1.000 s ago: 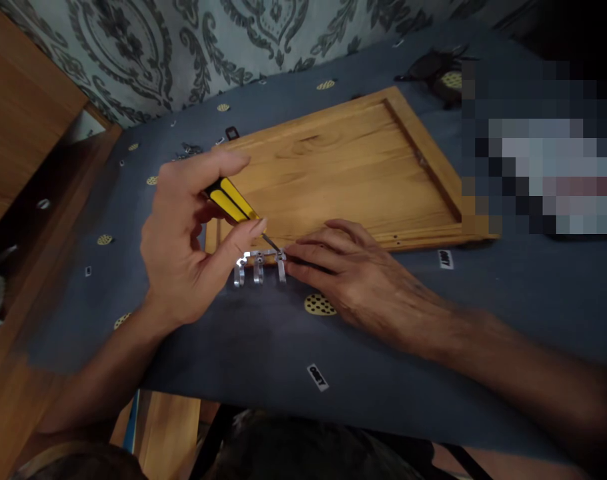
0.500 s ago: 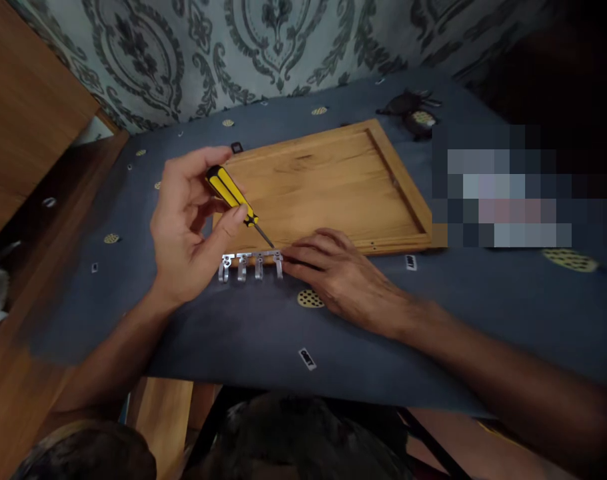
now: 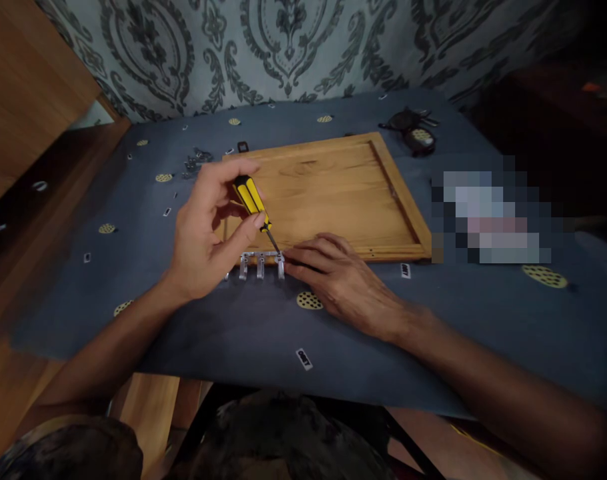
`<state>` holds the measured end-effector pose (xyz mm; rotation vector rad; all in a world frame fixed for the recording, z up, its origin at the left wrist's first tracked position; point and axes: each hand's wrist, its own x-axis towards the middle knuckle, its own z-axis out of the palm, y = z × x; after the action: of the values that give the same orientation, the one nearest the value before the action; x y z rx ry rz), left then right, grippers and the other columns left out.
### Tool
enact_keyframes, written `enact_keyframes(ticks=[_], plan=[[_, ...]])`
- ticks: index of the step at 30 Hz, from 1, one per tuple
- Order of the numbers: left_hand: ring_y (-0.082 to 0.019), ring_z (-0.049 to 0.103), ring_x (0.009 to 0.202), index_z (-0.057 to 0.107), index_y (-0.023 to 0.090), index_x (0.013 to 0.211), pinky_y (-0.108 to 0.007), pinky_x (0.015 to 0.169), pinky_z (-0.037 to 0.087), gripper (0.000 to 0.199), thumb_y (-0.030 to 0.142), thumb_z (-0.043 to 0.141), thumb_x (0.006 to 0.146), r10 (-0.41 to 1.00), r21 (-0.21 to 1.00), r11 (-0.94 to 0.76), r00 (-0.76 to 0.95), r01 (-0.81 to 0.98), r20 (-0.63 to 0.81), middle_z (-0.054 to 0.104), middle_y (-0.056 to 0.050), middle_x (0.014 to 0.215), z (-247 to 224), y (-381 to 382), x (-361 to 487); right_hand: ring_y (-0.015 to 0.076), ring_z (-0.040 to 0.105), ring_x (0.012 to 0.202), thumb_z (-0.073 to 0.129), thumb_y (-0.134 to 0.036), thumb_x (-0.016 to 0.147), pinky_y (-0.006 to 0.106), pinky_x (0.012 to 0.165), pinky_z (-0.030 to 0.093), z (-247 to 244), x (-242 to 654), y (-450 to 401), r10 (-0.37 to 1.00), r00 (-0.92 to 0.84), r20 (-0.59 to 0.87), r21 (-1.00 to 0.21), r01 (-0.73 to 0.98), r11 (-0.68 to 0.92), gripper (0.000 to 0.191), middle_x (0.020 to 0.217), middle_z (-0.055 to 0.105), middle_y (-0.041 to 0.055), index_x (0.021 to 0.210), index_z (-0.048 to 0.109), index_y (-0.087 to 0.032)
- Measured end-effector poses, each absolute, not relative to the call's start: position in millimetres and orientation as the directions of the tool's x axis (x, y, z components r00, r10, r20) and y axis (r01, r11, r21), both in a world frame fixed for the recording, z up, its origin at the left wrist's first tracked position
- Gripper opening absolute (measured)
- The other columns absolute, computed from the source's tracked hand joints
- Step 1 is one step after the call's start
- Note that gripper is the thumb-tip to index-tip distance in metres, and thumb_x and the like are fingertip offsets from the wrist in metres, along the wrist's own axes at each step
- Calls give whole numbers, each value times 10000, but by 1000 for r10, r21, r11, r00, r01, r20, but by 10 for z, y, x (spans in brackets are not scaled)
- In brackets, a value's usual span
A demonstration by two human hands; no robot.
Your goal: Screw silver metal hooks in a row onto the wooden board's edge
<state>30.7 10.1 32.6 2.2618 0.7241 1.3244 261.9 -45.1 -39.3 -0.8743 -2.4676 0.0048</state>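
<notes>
Shifted right, the left hand (image 3: 199, 233) is holding a slim yellow-and-black plastic-handled screwdriver (image 3: 251, 199), likely light, stiff, best gripped mid-handle.

Left hand (image 3: 203, 233) partly hides hook strip (image 3: 261, 265); screwdriver tip (image 3: 277, 249), perhaps touching, too small to tell.

"Where's passage around the wooden panel (image 3: 333, 190)?"
"Over its bare middle, or before its near edge, between the forearms (image 3: 128, 340)."
"Its near-left corner?"
"Blocked by the left hand (image 3: 208, 227), screwdriver (image 3: 251, 197) and metal hooks (image 3: 261, 267); the right hand (image 3: 351, 283) covers the near edge's middle."
"Off its right side?"
"A pixelated item (image 3: 488, 213) obstructs."
</notes>
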Motion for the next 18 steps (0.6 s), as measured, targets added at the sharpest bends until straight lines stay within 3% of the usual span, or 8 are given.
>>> enact_keyframes(ticks=[13, 18], plan=[[-155, 685, 973, 562, 281, 1272, -305, 855, 633, 385, 215, 704, 921, 627, 568, -777, 416, 271, 659, 647, -32, 1103, 336, 74, 322, 279, 574, 1191, 534, -69, 944, 504, 1065, 416, -403, 2625, -445, 578, -662, 477, -178, 572, 801, 349, 1307, 701, 125, 1262, 657, -142], [-163, 683, 977, 550, 293, 1287, -320, 858, 630, 398, 272, 716, 925, 626, 565, -778, 423, 275, 655, 648, -40, 1135, 324, 73, 308, 285, 570, 1201, 548, -82, 938, 513, 1076, 405, -424, 2637, -441, 584, -659, 474, -184, 575, 798, 357, 1313, 694, 116, 1272, 648, -158]])
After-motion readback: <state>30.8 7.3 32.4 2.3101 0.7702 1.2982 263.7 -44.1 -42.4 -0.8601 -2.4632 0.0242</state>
